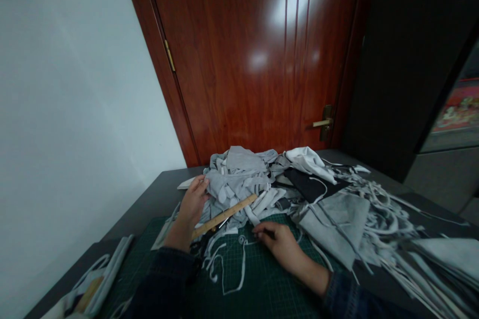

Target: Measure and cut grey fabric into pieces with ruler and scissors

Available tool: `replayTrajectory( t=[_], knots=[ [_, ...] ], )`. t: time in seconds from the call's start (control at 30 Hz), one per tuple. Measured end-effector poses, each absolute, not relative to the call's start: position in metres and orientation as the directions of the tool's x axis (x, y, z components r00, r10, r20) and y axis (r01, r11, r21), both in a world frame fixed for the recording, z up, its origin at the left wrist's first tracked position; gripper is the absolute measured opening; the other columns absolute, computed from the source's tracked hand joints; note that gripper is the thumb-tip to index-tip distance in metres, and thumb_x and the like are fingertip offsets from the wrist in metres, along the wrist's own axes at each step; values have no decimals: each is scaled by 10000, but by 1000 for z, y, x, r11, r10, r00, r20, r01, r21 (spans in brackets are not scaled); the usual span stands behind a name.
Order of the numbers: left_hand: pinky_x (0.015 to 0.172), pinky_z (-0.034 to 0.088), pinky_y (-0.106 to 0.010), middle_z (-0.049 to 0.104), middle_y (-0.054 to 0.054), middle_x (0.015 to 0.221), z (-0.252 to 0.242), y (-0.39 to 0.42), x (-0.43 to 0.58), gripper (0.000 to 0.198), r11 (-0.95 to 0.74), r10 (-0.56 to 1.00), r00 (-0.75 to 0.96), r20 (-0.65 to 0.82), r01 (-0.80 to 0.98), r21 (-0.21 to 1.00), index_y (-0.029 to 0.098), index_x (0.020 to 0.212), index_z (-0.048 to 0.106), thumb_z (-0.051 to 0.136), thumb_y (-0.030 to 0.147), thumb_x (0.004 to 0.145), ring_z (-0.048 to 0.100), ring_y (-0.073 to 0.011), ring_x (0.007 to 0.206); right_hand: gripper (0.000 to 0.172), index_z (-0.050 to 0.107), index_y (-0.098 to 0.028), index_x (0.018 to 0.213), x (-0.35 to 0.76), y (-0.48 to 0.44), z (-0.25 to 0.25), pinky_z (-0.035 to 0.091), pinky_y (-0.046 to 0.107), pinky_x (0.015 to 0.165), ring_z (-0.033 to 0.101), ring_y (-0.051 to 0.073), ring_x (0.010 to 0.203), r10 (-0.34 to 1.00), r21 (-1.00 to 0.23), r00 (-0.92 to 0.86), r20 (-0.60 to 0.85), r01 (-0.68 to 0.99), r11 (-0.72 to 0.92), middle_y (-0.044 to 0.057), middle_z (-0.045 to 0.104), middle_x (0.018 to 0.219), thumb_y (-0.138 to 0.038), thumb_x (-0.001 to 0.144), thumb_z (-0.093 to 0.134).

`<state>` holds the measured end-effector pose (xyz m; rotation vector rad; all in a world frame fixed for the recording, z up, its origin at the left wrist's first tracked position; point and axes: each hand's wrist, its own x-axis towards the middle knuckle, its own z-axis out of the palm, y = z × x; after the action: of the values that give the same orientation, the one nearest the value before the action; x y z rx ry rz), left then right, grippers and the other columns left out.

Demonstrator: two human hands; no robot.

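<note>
As I watch from my remote station, the left hand [192, 202] rests with fingers spread on grey fabric scraps [235, 184], just beside a wooden ruler [224, 217], while the right hand [279, 246] pinches a small dark item [268, 233] narrowly above the green cutting mat [262, 284].

Small fabric-cutting workroom, green cutting mat [262, 279], wooden ruler [224, 216], heaped cloth strips [235, 179], dark table [157, 199], wooden door [239, 60]

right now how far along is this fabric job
Done: pale cloth strips lie heaped at right. In hand: the right hand pinches something small and dark over the green cutting mat; the left hand rests on grey cloth beside a wooden ruler. Still left: the grey and white heap, apparently unsorted.
</note>
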<state>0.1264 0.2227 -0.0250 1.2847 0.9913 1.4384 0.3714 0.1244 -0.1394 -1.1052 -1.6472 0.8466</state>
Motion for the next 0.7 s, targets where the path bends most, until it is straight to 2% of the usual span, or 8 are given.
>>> replayTrajectory(
  t=[0.13, 0.27, 0.3, 0.37, 0.43, 0.5, 0.6, 0.7],
  knots=[
    [745, 584, -318, 752, -16, 937, -20, 213, 146, 464, -140, 980, 97, 176, -295, 945, 225, 996, 668, 872, 448, 644, 712, -222, 876, 297, 723, -200, 1087, 372, 144, -121, 534, 390, 806, 690, 249, 855, 942, -941, -47, 331, 59, 334, 69, 747, 924, -377, 876, 613],
    [816, 619, -389, 793, -65, 1027, -23, 203, 170, 358, 9, 970, 225, 88, -400, 917, 233, 1037, 705, 803, 419, 747, 746, -270, 941, 627, 661, -260, 1294, 365, 149, -101, 505, 421, 964, 624, 276, 1168, 931, -930, 1, 366, -48, 366, 85, 673, 1309, -375, 707, 850],
    [839, 620, -399, 798, -75, 1049, -24, 200, 176, 323, 59, 965, 257, 56, -419, 906, 237, 1037, 714, 776, 420, 778, 750, -280, 973, 677, 659, -275, 1302, 363, 147, -99, 493, 422, 992, 609, 273, 1201, 932, -928, -28, 362, -101, 357, 78, 660, 1340, -370, 673, 887],
    [879, 618, -394, 805, -75, 1080, -28, 197, 184, 236, 134, 954, 299, 5, -446, 885, 248, 1001, 728, 749, 384, 809, 749, -285, 1035, 589, 706, -262, 1208, 360, 143, -97, 507, 414, 967, 651, 255, 1110, 941, -933, -136, 310, -235, 274, 67, 714, 1213, -402, 672, 906],
    [911, 613, -390, 806, -56, 1104, -31, 197, 188, 165, 157, 951, 310, -10, -456, 876, 259, 949, 724, 759, 314, 798, 741, -283, 1089, 421, 749, -217, 1020, 360, 141, -98, 540, 381, 843, 686, 215, 869, 949, -929, -215, 231, -338, 150, 50, 745, 948, -457, 703, 887],
    [927, 613, -409, 805, -48, 1111, -32, 199, 188, 168, 151, 952, 307, -7, -447, 882, 254, 914, 711, 781, 267, 761, 732, -294, 1116, 375, 745, -187, 878, 363, 143, -100, 530, 338, 735, 645, 171, 699, 963, -921, -205, 174, -381, 85, 34, 717, 791, -485, 698, 886],
    [921, 618, -453, 804, -50, 1090, -29, 204, 181, 243, 138, 957, 292, -8, -427, 894, 257, 929, 688, 804, 301, 719, 728, -319, 1114, 373, 726, -184, 816, 369, 147, -101, 501, 297, 681, 584, 137, 638, 979, -906, -115, 170, -409, 109, 10, 674, 734, -481, 669, 897],
    [916, 610, -475, 799, -51, 1086, -27, 202, 178, 290, 57, 955, 292, 43, -324, 944, 267, 954, 666, 777, 425, 737, 735, -319, 1082, 363, 713, -203, 850, 373, 146, -100, 520, 295, 726, 593, 142, 707, 983, -897, -57, 175, -421, 136, -3, 653, 783, -480, 690, 887]
  ],
)
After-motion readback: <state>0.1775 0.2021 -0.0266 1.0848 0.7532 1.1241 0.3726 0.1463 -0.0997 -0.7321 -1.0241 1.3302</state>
